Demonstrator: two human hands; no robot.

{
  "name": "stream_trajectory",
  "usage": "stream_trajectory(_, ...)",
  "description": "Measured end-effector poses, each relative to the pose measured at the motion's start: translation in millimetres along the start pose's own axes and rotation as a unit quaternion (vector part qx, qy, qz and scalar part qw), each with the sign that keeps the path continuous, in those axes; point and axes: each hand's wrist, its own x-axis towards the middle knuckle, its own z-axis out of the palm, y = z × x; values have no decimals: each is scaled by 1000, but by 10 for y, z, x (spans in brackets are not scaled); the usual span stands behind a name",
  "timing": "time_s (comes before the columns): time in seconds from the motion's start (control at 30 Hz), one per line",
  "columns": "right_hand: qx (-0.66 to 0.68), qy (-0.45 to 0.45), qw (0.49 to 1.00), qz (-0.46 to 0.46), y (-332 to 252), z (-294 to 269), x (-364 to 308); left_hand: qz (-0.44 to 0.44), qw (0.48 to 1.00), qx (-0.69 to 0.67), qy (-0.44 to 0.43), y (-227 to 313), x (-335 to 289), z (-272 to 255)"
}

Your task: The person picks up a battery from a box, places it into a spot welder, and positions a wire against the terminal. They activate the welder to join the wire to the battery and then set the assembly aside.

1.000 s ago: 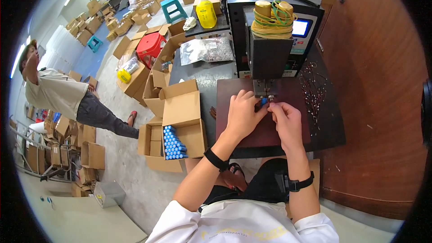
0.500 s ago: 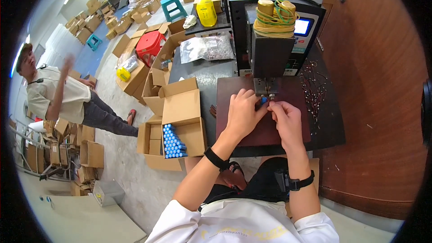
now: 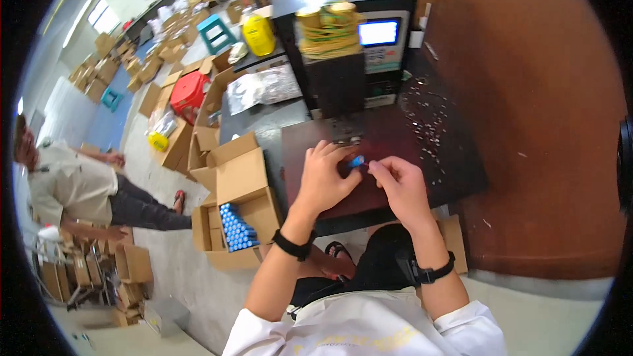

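Observation:
My left hand (image 3: pixel 326 179) is closed around a small blue cylindrical battery (image 3: pixel 357 161), its pale end pointing toward my right hand. My right hand (image 3: pixel 402 188) pinches thumb against forefinger just beside that end. Something thin and dark seems to run between the fingertips and the battery, too small and blurred to name. Both hands are over a dark red mat (image 3: pixel 300 135), a little in front of the metal tips (image 3: pixel 348 140) of a black spot-welding machine (image 3: pixel 336 82). More blue batteries (image 3: pixel 237 227) stand packed in an open cardboard box (image 3: pixel 267 214) to the left.
Thin wires with small metal ends (image 3: pixel 428 125) lie scattered on the black table at right. A clear bag of small parts (image 3: pixel 270 86) and a yellow bottle (image 3: pixel 258 35) sit at far left. A person (image 3: pixel 72 184) stands at left. A brown door (image 3: pixel 534 145) rises at right.
Both hands have drawn back from the welder's tips toward me with the battery, and a gap shows between them. My view has shifted right; the person at left has lowered a raised hand.

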Motion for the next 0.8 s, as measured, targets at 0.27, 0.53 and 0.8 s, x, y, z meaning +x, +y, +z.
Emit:
stream_trajectory(0.27,-64,105,988,90,-52,-1044,-1000,42,994,-47,-86,76,51,-28)
stream_trajectory(0.53,-410,87,903,94,838,-1826,-1516,4,996,-49,-73,131,55,-42)
stream_trajectory(0.8,-310,156,936,-53,998,-1637,-79,-1,997,-30,-69,97,37,-64)
